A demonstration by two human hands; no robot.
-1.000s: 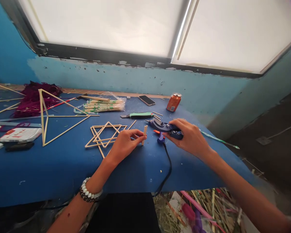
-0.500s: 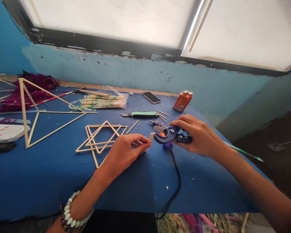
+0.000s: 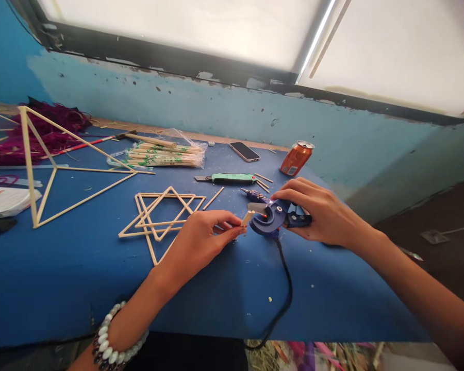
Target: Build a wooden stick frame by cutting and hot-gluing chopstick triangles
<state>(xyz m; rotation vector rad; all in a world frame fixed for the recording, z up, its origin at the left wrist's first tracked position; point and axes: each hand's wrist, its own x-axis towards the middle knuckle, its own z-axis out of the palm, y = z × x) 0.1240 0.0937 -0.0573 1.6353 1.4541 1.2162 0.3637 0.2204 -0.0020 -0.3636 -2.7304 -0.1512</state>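
Left hand (image 3: 201, 247) pinches a short wooden stick (image 3: 246, 218), its end just beside the blue glue gun (image 3: 268, 216) gripped in the right hand (image 3: 317, 214). Stick frame (image 3: 160, 223) lies on the desk (image 3: 216, 304) nearby; knife (image 3: 232, 178) and can (image 3: 297, 158) lie beyond.

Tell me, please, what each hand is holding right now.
Left hand: closed, pinching a short wooden stick.
Right hand: closed, holding a blue hot glue gun.
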